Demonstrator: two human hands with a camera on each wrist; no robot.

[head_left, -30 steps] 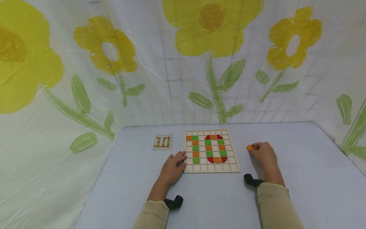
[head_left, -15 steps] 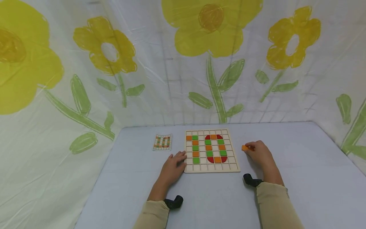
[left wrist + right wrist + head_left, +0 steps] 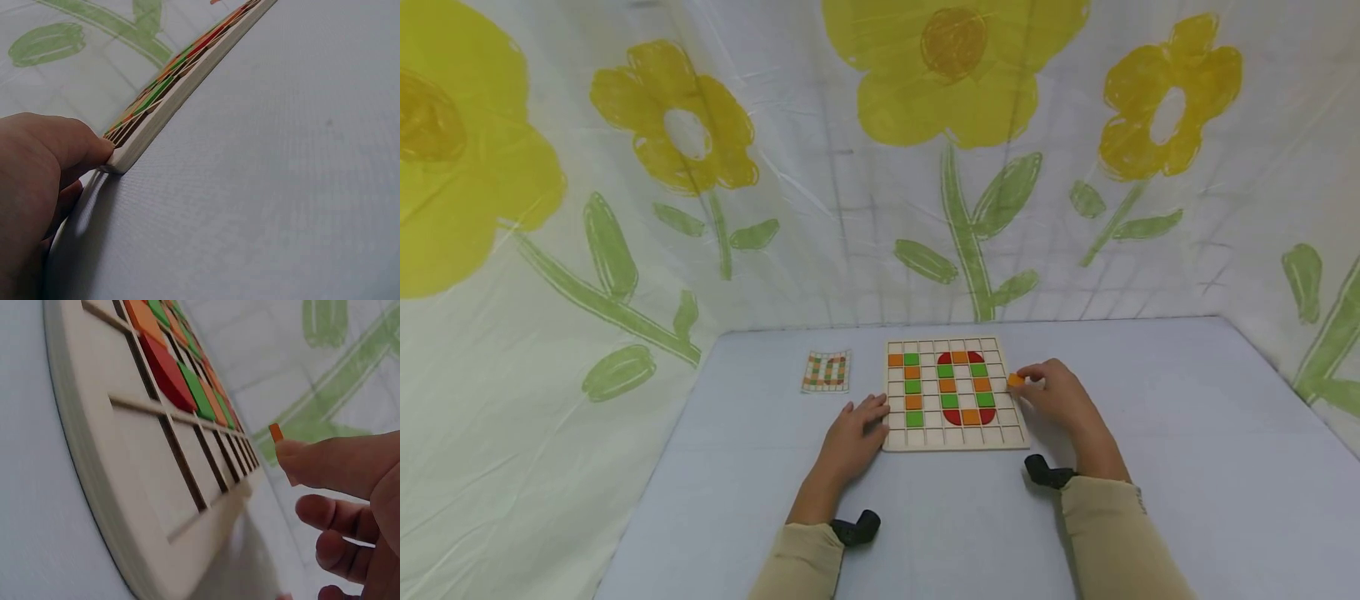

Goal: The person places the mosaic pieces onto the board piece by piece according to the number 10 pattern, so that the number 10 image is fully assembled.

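A wooden grid board (image 3: 957, 438) lies on the table, with orange, green and red tiles forming a 1 and a 0. My left hand (image 3: 852, 437) rests at the board's left edge, fingers spread. In the left wrist view its thumb (image 3: 94, 147) touches the near corner of the board. My right hand (image 3: 1060, 396) pinches a small orange tile (image 3: 1016, 380) between thumb and fingers, over the board's right edge. In the right wrist view most of that tile (image 3: 275, 432) is hidden by the thumb, and the other fingers curl below it.
A small card (image 3: 807, 384) printed with a matching coloured grid lies left of the board. The pale table (image 3: 737, 450) reaches back to a white curtain (image 3: 820, 250) with yellow flowers. Each wrist carries a black camera mount, such as the left one (image 3: 857, 527).
My right hand has moved left with the orange tile, from the table beside the board to its right edge. The left hand stays in place.
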